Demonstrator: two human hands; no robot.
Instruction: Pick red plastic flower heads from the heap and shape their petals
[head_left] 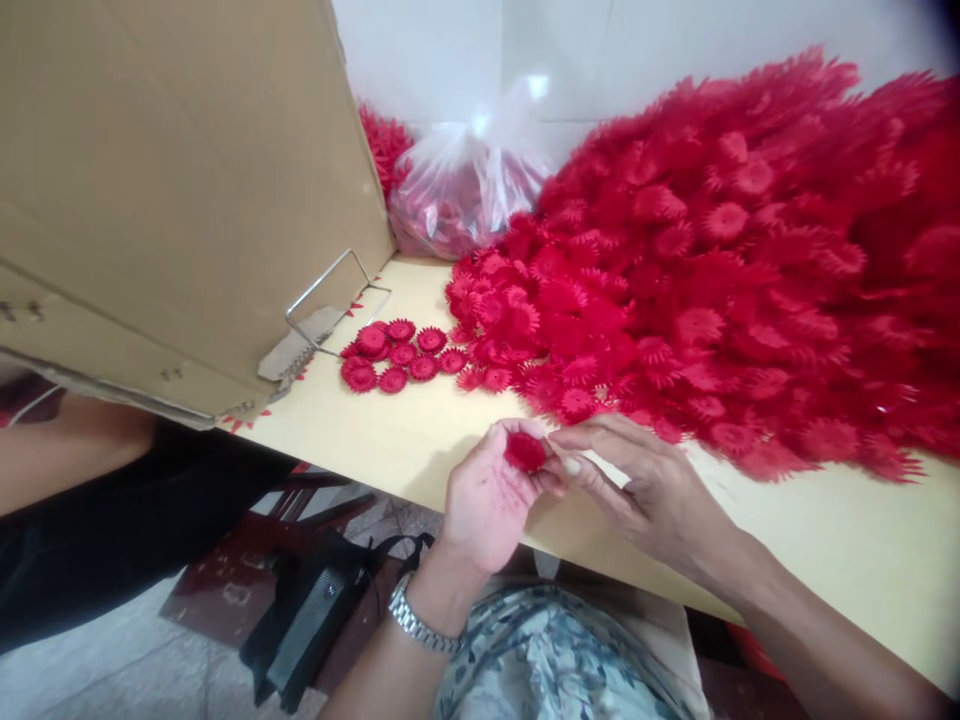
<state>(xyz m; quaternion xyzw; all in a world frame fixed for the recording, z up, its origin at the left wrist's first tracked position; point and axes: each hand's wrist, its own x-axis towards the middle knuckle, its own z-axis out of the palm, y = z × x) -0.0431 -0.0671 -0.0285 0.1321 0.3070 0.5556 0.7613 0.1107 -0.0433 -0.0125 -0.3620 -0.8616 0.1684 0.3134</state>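
My left hand (491,500), palm up with a metal watch on the wrist, holds a small round red flower piece (525,452) near the base of its fingers. The thumb and fingers of my right hand (637,480) are pinched together at the piece's right edge, touching my left fingertips. Whatever lies between the right fingertips is too small to make out. Both hands are above the front edge of the pale yellow table (405,440). Beyond them, several small stacks of red flower pieces (403,355) lie beside a large heap of loose red flower pieces (675,290).
A big cardboard box (187,180) stands at the left, with a bent wire stand (322,285) beside it. A clear plastic bag (469,195) of red pieces rests against the wall. Another person's arm (75,445) shows at the left edge. A black bag (307,620) is below the table.
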